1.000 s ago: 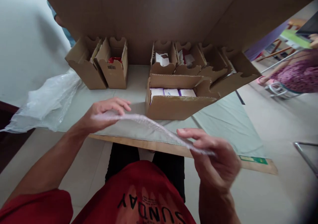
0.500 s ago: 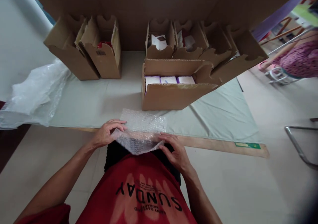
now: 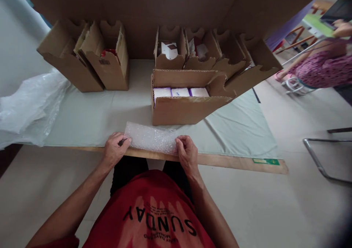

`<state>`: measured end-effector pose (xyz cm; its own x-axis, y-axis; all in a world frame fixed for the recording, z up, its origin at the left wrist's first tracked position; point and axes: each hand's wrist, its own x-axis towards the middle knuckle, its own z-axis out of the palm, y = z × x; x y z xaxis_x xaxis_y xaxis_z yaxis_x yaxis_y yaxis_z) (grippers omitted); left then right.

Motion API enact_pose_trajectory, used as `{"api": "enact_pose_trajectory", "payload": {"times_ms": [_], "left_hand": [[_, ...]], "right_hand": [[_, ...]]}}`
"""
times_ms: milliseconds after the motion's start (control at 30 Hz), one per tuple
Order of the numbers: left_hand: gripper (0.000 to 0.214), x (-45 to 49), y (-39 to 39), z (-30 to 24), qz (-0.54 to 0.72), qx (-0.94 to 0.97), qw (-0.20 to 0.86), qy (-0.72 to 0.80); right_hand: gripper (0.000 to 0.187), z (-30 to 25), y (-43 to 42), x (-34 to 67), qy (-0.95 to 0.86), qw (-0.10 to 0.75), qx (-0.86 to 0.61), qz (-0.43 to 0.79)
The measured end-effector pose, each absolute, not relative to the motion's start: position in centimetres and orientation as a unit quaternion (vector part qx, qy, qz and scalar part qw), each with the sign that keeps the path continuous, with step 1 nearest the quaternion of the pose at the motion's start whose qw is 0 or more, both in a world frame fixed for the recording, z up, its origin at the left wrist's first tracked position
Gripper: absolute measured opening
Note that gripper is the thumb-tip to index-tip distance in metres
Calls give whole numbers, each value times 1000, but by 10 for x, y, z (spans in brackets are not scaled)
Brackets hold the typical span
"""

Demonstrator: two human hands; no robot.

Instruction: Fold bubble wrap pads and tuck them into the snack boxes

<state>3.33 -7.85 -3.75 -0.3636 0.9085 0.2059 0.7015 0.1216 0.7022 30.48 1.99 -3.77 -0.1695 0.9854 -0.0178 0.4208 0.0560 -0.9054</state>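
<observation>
A folded sheet of bubble wrap (image 3: pixel 152 137) lies at the front edge of the cloth-covered table (image 3: pixel 107 112). My left hand (image 3: pixel 117 149) pinches its left end between thumb and fingers. At the other end, my right hand (image 3: pixel 187 152) is closed on the right corner, thumb against curled fingers. Just behind the wrap stands an open cardboard box (image 3: pixel 176 112), holding white blocks with purple edges (image 3: pixel 180 92) in a row.
Several narrow cardboard bins line the back, among them one with a red item (image 3: pixel 108 53) and one with a white carton (image 3: pixel 169 51). Loose bubble wrap (image 3: pixel 30 108) is heaped at the left. A person in a pink patterned garment (image 3: pixel 321 70) sits beyond the table at right.
The flap of bubble wrap hanging toward me has been folded up onto the table, leaving a narrower strip. Both hands have gone from loose fingers to pinching its ends. The view has shifted slightly.
</observation>
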Motion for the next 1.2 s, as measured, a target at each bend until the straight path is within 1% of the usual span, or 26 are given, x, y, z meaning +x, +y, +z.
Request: {"api": "enact_pose_trajectory", "payload": {"times_ms": [67,133,200,300,433,567,667,767,867,900,933,1000,1033,1133,1200], "left_hand": [[26,38,-78,-43,367,555,88,742],[25,42,-78,-50,361,556,39,748],[25,45,-80,-56,351,558,-10,752],[23,50,-81,-61,329,561,-66,757],[20,53,-81,-59,292,561,-93,768],[21,54,-78,-57,263,553,-88,786],[20,52,-78,-59,252,541,-71,799],[19,51,-79,-56,259,532,-61,804],[39,62,-81,-45,276,517,-86,805],[41,68,-81,-39,278,530,-93,796],[40,77,-79,-34,276,556,-93,779],[34,96,-73,-27,254,630,-67,731],[34,105,-69,-25,236,664,-44,708],[41,125,-59,-30,160,711,41,683],[46,130,-55,-36,119,713,78,687]], "right_hand": [[40,-38,22,304,-643,346,-532,430],[55,-39,22,306,-657,338,-510,440],[63,-43,21,309,-675,328,-501,431],[59,-51,20,309,-690,330,-518,382],[55,-62,21,303,-716,322,-552,282],[54,-68,24,300,-743,273,-578,199],[53,-68,24,299,-756,242,-585,164],[49,-66,24,298,-767,229,-583,141],[45,-64,23,297,-773,230,-577,128],[45,-64,23,297,-774,230,-576,127],[44,-64,22,296,-775,229,-575,127],[43,-64,22,295,-776,229,-573,129],[43,-65,22,295,-776,230,-573,130],[44,-66,23,296,-775,233,-571,137],[44,-63,24,301,-778,233,-564,150]]}}
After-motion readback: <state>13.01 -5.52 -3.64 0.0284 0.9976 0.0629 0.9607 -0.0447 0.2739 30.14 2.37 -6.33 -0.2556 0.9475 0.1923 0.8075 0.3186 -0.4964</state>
